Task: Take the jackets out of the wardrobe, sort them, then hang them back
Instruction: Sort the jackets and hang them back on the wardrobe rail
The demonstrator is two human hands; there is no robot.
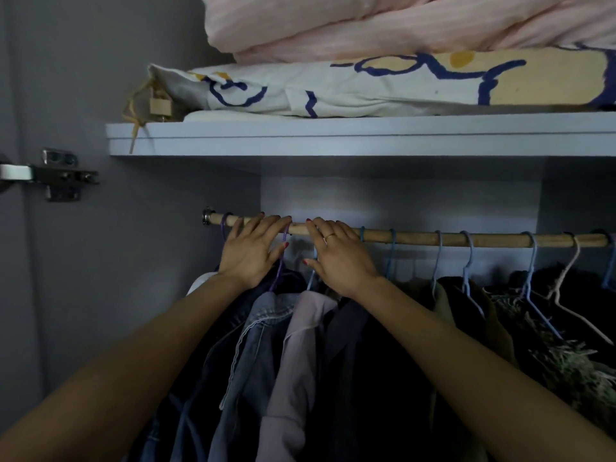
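Observation:
A wooden rod runs across the wardrobe under a shelf. My left hand rests its spread fingers on the rod near its left end. Its thumb touches the hook of a purple hanger. My right hand lies beside it, fingers over the rod, thumb by a blue hanger hook. Below the hands hang a dark denim jacket, a light-blue denim jacket, a pale lilac jacket and a dark navy one.
Further right hang an olive garment, black clothes and a green fuzzy garment on blue and beige wire hangers. The white shelf carries a patterned pillow, pink bedding and a padlock. A door hinge sits left.

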